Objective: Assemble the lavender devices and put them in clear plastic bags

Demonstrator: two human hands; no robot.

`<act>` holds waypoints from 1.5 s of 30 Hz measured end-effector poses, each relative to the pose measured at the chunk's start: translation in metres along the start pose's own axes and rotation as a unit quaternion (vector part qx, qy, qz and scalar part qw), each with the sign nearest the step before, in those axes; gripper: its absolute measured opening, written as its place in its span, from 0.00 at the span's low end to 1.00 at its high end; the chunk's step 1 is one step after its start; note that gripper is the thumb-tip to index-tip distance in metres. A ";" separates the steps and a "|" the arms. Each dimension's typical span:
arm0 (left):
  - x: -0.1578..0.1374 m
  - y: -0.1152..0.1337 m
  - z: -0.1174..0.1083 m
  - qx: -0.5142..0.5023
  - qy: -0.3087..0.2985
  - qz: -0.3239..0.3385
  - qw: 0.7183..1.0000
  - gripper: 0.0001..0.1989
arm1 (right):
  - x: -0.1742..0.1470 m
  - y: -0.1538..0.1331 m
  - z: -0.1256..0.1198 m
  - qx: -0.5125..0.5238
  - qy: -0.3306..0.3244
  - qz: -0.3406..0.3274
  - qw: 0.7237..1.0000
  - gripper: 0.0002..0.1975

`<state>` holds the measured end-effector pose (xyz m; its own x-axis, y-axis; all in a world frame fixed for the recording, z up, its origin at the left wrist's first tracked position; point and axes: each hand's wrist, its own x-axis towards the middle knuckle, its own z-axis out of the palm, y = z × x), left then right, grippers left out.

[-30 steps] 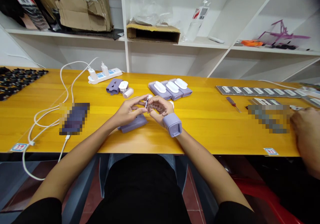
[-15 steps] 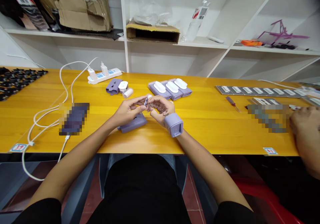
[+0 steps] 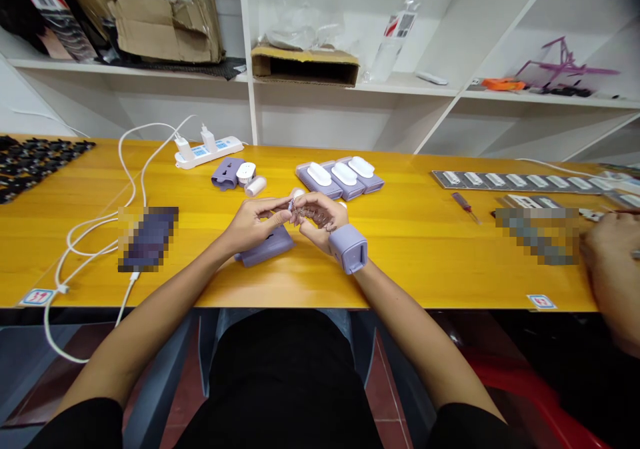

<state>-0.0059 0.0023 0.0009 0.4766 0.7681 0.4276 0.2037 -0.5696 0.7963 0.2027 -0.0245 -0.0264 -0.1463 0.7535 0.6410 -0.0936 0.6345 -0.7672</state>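
Hands are right up against each other over the yellow bench (image 3: 400, 282): left hand (image 3: 251, 226) pinching a small lilac-edged piece (image 3: 291, 205) between thumb and fingers, right hand (image 3: 336, 216) curled round a clear coil-looking thing (image 3: 317, 217) just beside it. Can't tell from where I'm standing if those two are joined, fingers hide too much. Boxy lilac block (image 3: 349, 247) at the right wrist, lilac case (image 3: 270, 247) lying just below the left hand. Further back: three lilac boxes with white ovals on top (image 3: 334, 179), plus a pale pink cylinder (image 3: 255, 186).
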 end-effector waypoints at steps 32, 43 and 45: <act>-0.007 -0.017 0.015 0.028 0.009 0.021 0.999 0.24 | -0.002 0.016 0.006 -0.360 0.017 -0.211 0.909 0.13; -0.008 -0.023 0.019 0.042 0.052 0.003 0.998 0.21 | -0.006 0.020 0.013 -0.389 0.012 -0.180 0.903 0.12; -0.007 -0.023 0.020 0.046 0.057 -0.001 0.997 0.20 | -0.007 0.020 0.015 -0.405 0.014 -0.174 0.898 0.12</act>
<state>0.0027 0.0040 -0.0289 0.3770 0.7944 0.4763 0.2849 -0.5888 0.7564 0.1875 -0.0193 -0.0464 -0.2218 0.4820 0.8476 0.6189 0.7413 -0.2596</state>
